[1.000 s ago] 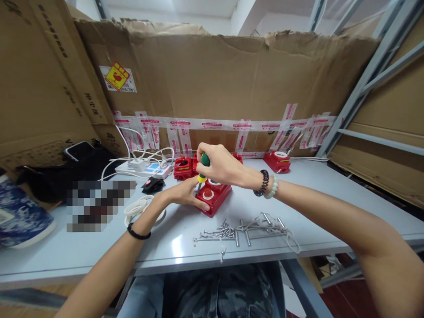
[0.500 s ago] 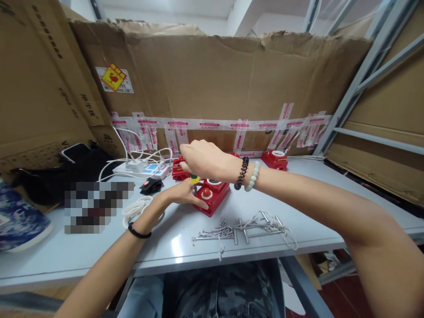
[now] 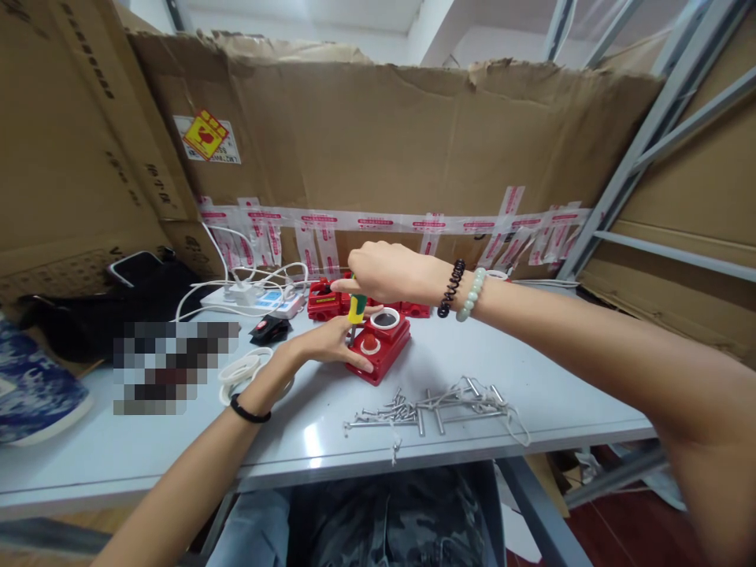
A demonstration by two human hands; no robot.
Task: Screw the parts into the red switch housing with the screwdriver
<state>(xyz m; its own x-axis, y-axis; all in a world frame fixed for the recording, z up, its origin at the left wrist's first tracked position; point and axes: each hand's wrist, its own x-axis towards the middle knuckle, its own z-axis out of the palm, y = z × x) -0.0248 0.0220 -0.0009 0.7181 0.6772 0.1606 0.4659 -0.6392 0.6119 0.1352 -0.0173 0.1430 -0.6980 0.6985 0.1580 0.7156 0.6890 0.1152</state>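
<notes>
at mid-frame, our screwdriver stands nearly upright, tip down at the left side of the red box, top leaning slightly right. its handle is green and yellow, its shaft metal. the box, hard and blocky, runs lengthwise toward upper right, with a domed knob and a white-rimmed disc. our right hand arches above, fingers wrapping the handle; our left hand pinches the box between thumb and fingers.
</notes>
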